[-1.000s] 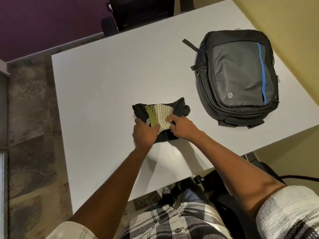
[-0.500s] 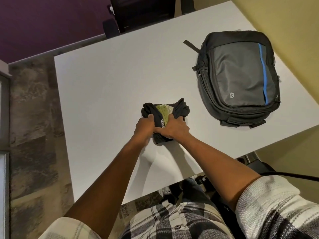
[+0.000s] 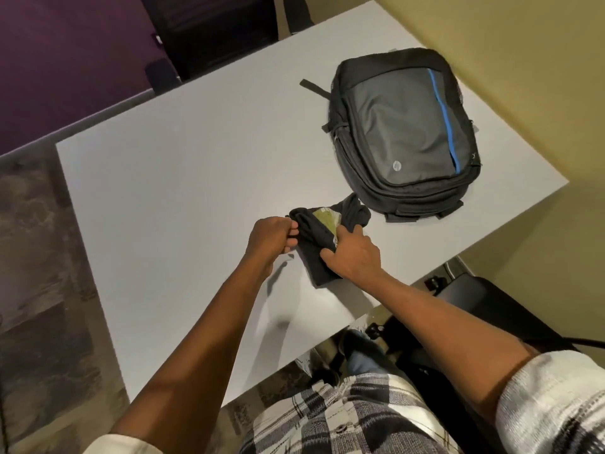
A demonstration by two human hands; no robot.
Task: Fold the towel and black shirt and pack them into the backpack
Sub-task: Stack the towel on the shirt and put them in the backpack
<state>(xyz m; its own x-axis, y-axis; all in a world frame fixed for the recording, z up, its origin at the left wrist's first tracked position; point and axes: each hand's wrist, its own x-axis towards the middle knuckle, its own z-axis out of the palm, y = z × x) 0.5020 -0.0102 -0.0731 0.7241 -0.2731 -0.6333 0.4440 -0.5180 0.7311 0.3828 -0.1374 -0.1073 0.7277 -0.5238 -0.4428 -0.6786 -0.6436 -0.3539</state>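
Head view, looking down: bundle of black shirt (image 3: pixel 314 253) wrapped round the green-and-cream towel (image 3: pixel 322 216) now shifted right since half a second ago, closer to the backpack (image 3: pixel 402 136), just beside its near corner. Hands no longer bunched together on top — left hand (image 3: pixel 271 237) out at the bundle's left end, pinching a fold of dark cloth; right hand (image 3: pixel 352 253) curled over the right side, gripping the shirt. Wide bare stretch of white table (image 3: pixel 183 198) left of the bundle; near edge close under the right wrist. One backpack, lying flat, apparently zipped; one shirt, one towel, two hands. One dark chair (image 3: pixel 209 31) beyond the far edge.
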